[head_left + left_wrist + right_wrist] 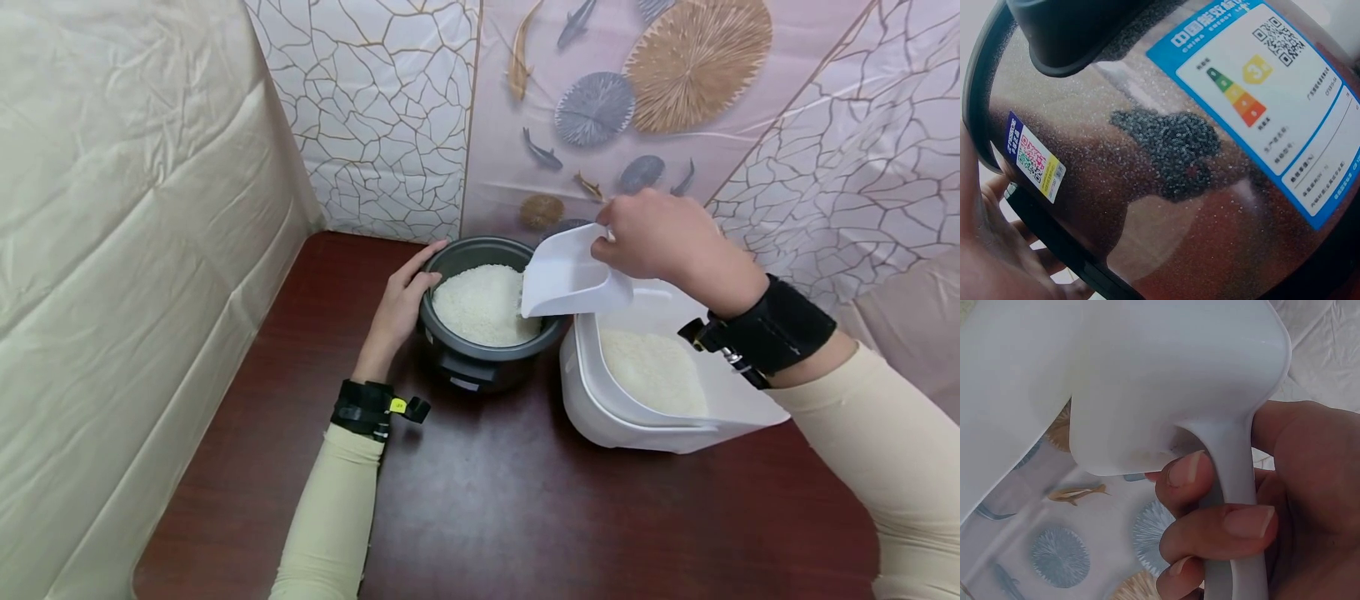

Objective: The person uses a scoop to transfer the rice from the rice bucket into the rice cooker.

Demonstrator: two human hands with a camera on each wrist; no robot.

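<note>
A dark rice cooker point(480, 375) stands lidless on the table, white rice point(480, 304) heaped inside. My left hand point(397, 312) holds its left side, thumb at the rim; the left wrist view shows the cooker's glossy wall with an energy label point(1266, 106) and fingers point(1007, 250) partly hidden behind a dark edge. Above, my right hand point(663, 237) grips a white scoop point(562, 275) by its handle, fingers curled round it in the right wrist view. The scoop tilts with its lip over the cooker's right side. No rice shows in its visible hollow.
A white rice bin point(637, 429) stands open right of the cooker, with rice point(652, 371) in it, under my right forearm. Patterned cloth point(382, 125) hangs behind the dark red table point(487, 517), and plain cream cloth point(127, 250) on the left.
</note>
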